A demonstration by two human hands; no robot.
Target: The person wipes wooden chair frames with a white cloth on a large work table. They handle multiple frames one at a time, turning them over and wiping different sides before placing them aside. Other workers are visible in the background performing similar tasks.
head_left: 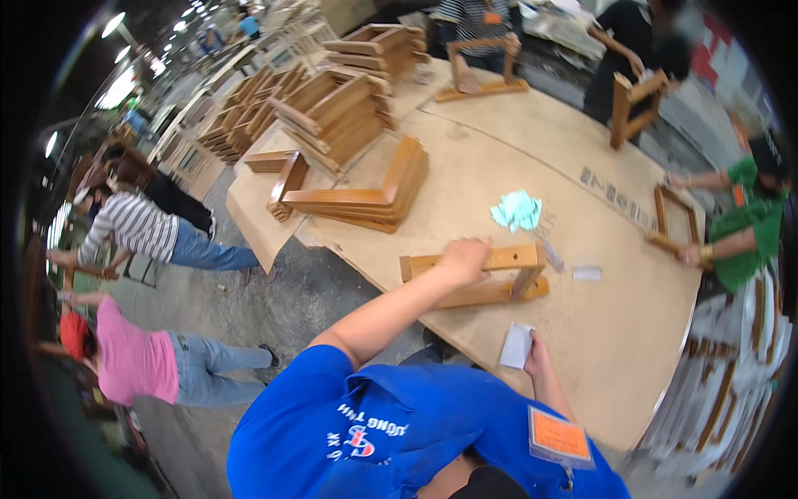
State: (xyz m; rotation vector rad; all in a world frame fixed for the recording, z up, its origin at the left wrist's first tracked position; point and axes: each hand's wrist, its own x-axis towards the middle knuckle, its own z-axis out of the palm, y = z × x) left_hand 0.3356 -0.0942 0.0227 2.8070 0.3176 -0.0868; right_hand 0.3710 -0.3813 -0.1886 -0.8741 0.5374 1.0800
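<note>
A: Where's the wooden frame [517,257]?
B: On the worktop [603,366], right in front of the person, near the crumpled green cloth [517,211].
A: How would it handle?
B: Stiff, I'd judge, and moderately heavy; the smooth finish might slip a little and could scratch.
A: Where to hold it?
B: By a thick bar. The left hand [465,260] is curled over the top one, a sensible spot.
A: And the right hand [539,356]?
B: Pinching a white sheet [516,345] by its edge; probably light, but I can't tell if it's paper or pad.
</note>
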